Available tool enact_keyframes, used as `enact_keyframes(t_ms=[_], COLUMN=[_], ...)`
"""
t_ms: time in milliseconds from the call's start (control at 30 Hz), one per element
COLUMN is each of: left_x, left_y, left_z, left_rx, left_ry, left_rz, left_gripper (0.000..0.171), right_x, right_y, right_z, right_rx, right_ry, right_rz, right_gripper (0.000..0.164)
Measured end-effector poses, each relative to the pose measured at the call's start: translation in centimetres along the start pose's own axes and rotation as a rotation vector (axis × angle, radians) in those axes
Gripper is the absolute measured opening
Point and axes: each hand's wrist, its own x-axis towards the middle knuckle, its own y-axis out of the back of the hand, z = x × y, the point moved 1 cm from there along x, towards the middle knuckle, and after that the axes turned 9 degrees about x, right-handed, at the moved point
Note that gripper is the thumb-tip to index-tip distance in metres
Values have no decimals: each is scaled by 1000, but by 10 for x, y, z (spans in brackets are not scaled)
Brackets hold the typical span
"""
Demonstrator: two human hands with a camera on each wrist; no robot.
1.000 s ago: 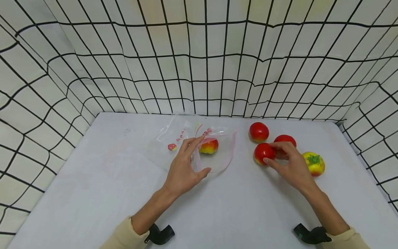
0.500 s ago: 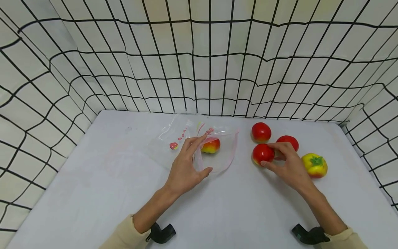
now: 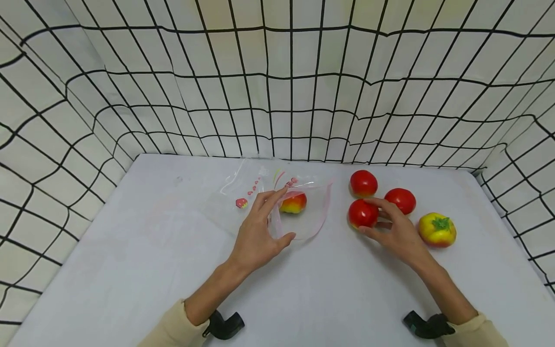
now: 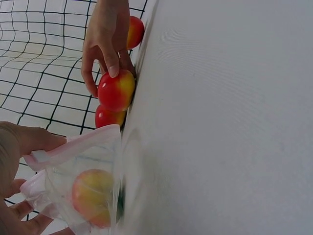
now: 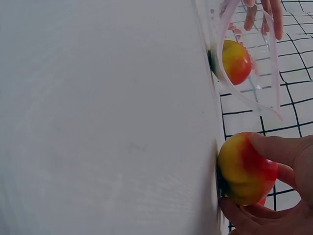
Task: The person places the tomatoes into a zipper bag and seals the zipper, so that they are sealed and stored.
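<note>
My right hand [image 3: 396, 233] holds a red-and-yellow fruit [image 3: 362, 213] between thumb and fingers, low at the tabletop. In the right wrist view the thumb lies on the upper side of that fruit [image 5: 247, 169], with fingers curled below. To the left, my left hand [image 3: 257, 236] spans the mouth of a clear plastic bag [image 3: 318, 219] with a pink edge, thumb and fingers on either side of it. Inside the bag lies another such fruit [image 3: 295, 203], which the left wrist view shows through the plastic [image 4: 95, 196].
Two more red fruits [image 3: 363, 183] [image 3: 400, 200] sit behind and beside my right hand. A yellow one with a green leafy cap [image 3: 437, 230] lies to its right. Black netting [image 3: 290, 96] over white walls bounds the white table [image 3: 151, 250] at the back and sides.
My right hand has moved slightly left with its fruit, opening a gap to the fruits on the right. My left hand and the bag have stayed nearly in place.
</note>
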Motion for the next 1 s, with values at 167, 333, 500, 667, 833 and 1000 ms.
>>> enact_keyframes(t_ms=[167, 333, 500, 667, 833, 1000], left_x=[0, -1, -1, -2, -2, -2], left_y=[1, 0, 1, 1, 1, 1], left_z=[-1, -1, -1, 0, 1, 3], left_rx=[6, 3, -1, -4, -1, 1], left_ry=[-10, -7, -4, -14, -15, -17], left_rz=[7, 2, 5, 5, 5, 8], left_gripper=[96, 96, 96, 94, 94, 94], right_x=[2, 0, 2, 1, 1, 0], right_y=[-5, -8, -9, -11, -13, -14], right_z=[1, -3, -6, -5, -7, -10], right_rx=[4, 42, 58, 60, 79, 91], right_ry=[18, -32, -82, -99, -87, -66], right_rz=[12, 5, -7, -9, -12, -13], right_gripper=[76, 82, 83, 81, 81, 81])
